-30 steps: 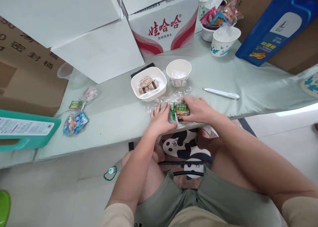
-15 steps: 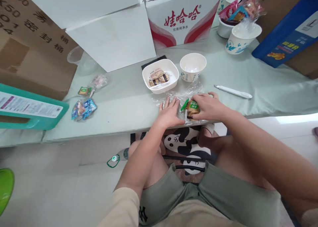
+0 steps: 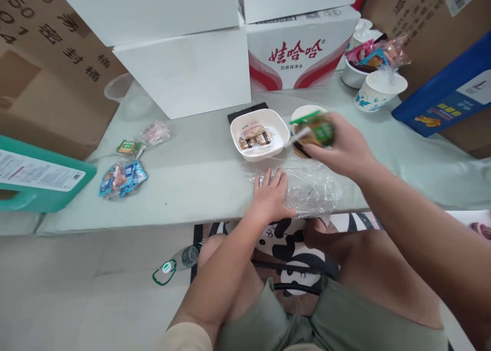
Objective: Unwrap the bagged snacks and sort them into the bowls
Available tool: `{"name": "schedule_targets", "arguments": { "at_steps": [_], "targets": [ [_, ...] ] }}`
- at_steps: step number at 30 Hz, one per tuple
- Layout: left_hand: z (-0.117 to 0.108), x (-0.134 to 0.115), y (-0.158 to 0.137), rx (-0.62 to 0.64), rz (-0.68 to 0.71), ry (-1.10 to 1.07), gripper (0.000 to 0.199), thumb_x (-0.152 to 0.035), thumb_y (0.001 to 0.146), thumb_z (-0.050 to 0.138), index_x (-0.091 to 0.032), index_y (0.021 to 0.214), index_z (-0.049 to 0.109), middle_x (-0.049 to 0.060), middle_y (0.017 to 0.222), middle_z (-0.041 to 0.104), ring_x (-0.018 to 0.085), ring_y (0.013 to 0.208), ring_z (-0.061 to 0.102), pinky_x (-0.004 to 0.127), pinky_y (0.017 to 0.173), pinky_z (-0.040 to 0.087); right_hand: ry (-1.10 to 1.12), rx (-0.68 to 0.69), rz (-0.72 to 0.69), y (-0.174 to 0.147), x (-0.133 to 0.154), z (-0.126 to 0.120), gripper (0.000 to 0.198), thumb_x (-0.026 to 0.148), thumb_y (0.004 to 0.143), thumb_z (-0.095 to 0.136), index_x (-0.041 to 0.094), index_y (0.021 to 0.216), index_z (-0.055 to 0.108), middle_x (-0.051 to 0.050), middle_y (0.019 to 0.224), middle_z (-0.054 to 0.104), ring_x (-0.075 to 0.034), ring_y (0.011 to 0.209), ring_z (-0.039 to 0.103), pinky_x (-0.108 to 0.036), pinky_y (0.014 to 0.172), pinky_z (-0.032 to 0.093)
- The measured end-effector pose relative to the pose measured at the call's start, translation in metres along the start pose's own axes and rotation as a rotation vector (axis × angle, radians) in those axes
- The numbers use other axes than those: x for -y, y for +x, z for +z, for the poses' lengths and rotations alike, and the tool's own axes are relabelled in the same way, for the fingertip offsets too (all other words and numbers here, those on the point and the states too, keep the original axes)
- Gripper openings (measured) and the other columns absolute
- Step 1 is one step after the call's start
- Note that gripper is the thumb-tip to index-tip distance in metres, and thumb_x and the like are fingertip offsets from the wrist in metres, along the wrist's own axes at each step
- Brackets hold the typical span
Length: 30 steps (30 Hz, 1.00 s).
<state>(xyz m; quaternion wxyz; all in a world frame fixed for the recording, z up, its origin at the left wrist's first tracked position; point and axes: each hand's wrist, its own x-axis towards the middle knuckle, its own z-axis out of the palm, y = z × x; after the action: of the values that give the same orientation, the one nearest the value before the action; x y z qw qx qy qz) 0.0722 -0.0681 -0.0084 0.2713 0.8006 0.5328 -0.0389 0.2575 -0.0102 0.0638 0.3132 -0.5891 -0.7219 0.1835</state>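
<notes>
My right hand (image 3: 339,149) grips a biscuit packet (image 3: 325,131) with a green label, slightly blurred, held up off the table. Behind that packet a white paper cup (image 3: 307,108) is partly hidden. Fingers spread, my left hand (image 3: 270,197) lies flat on a clear plastic bag (image 3: 312,190) near the table's front edge. Just beyond the left fingers stands a white bowl (image 3: 238,123) with small wrapped snacks (image 3: 253,131) in it.
On the left lie blue snack packets (image 3: 132,178), a green-labelled packet (image 3: 129,147) and a pinkish packet (image 3: 156,132). White boxes (image 3: 187,69) line the back. A patterned cup (image 3: 378,91) and a snack-filled bowl (image 3: 355,75) stand back right, near a blue container (image 3: 441,92).
My right hand has lifted the biscuit packet from the plastic bag, up and away from me toward the paper cup. My left hand stays on the bag. The utility knife is now hidden.
</notes>
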Motion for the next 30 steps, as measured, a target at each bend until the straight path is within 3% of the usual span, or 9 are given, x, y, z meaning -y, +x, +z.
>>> {"name": "schedule_targets", "arguments": {
  "at_steps": [3,6,9,13,16,22,25,27,30],
  "targets": [
    [0.000,0.001,0.000,-0.003,0.000,-0.008,0.106,-0.056,0.070,0.067,-0.018,0.159,0.024,0.008,0.171,0.011,0.036,0.158,0.003,0.062,0.126,0.005,-0.100,0.159,-0.074,0.064,0.024,0.034,0.065,0.033,0.070,0.071,0.020,0.131,0.054,-0.011,0.101,0.071,-0.032,0.089,0.066,-0.044,0.075,0.053],
    [-0.001,0.001,-0.002,-0.010,0.004,-0.019,0.105,-0.055,0.071,0.067,-0.017,0.159,0.025,0.009,0.171,0.014,0.036,0.158,0.005,0.062,0.126,0.006,-0.201,0.389,-0.110,0.104,0.030,0.058,0.061,0.028,0.069,0.070,0.020,0.129,0.060,-0.011,0.110,0.072,-0.033,0.097,0.067,-0.045,0.082,0.053],
    [0.000,0.001,-0.003,-0.020,0.014,-0.022,0.105,-0.054,0.070,0.070,-0.016,0.158,0.027,0.009,0.171,0.016,0.036,0.158,0.007,0.062,0.126,0.007,-0.224,0.360,-0.253,0.111,0.027,0.055,0.054,0.028,0.072,0.068,0.021,0.126,0.064,-0.012,0.129,0.067,-0.035,0.116,0.062,-0.049,0.097,0.048],
    [0.002,0.004,-0.003,-0.029,0.032,-0.029,0.105,-0.053,0.070,0.070,-0.016,0.158,0.027,0.010,0.170,0.015,0.037,0.158,0.006,0.064,0.125,0.008,-0.113,0.099,-0.352,0.065,0.012,0.016,0.042,0.032,0.082,0.061,0.022,0.122,0.065,-0.011,0.126,0.068,-0.033,0.118,0.062,-0.051,0.101,0.047],
    [-0.001,0.005,-0.004,-0.039,0.044,-0.028,0.101,-0.051,0.071,0.070,-0.019,0.157,0.029,0.010,0.170,0.017,0.037,0.157,0.009,0.064,0.125,0.010,-0.092,-0.052,-0.258,0.006,-0.017,-0.003,0.034,0.037,0.085,0.060,0.025,0.116,0.066,-0.010,0.117,0.071,-0.031,0.108,0.066,-0.050,0.095,0.051],
    [-0.013,0.005,-0.011,-0.066,0.071,-0.009,0.096,-0.046,0.070,0.070,-0.021,0.156,0.034,0.011,0.169,0.020,0.038,0.156,0.015,0.066,0.120,0.020,-0.115,-0.090,-0.076,-0.061,-0.073,0.025,0.061,0.047,0.078,0.067,0.022,0.132,0.055,-0.017,0.130,0.065,-0.037,0.120,0.061,-0.056,0.100,0.049],
    [-0.022,0.010,-0.019,-0.090,0.085,-0.061,0.079,-0.045,0.074,0.069,-0.026,0.148,0.048,0.009,0.163,0.037,0.038,0.153,0.026,0.068,0.121,0.015,-0.124,-0.141,0.028,-0.062,-0.082,0.036,0.061,0.046,0.079,0.064,0.018,0.133,0.054,-0.019,0.131,0.064,-0.038,0.121,0.059,-0.056,0.101,0.046],
    [-0.028,0.018,-0.025,-0.136,0.134,-0.148,0.056,-0.042,0.080,0.065,-0.027,0.134,0.061,0.008,0.148,0.058,0.034,0.143,0.045,0.065,0.122,0.013,-0.124,-0.138,0.105,-0.061,-0.085,0.035,0.063,0.046,0.079,0.064,0.017,0.134,0.053,-0.019,0.128,0.066,-0.039,0.116,0.061,-0.057,0.098,0.047],
    [-0.034,0.037,-0.029,-0.306,0.195,-0.380,0.030,-0.042,0.086,0.057,-0.023,0.103,0.072,0.006,0.109,0.077,0.025,0.107,0.070,0.049,0.114,0.038,-0.117,-0.112,0.187,-0.060,-0.089,0.030,0.061,0.041,0.078,0.065,0.020,0.134,0.053,-0.014,0.114,0.073,-0.039,0.109,0.063,-0.058,0.095,0.046]
  ]
}}
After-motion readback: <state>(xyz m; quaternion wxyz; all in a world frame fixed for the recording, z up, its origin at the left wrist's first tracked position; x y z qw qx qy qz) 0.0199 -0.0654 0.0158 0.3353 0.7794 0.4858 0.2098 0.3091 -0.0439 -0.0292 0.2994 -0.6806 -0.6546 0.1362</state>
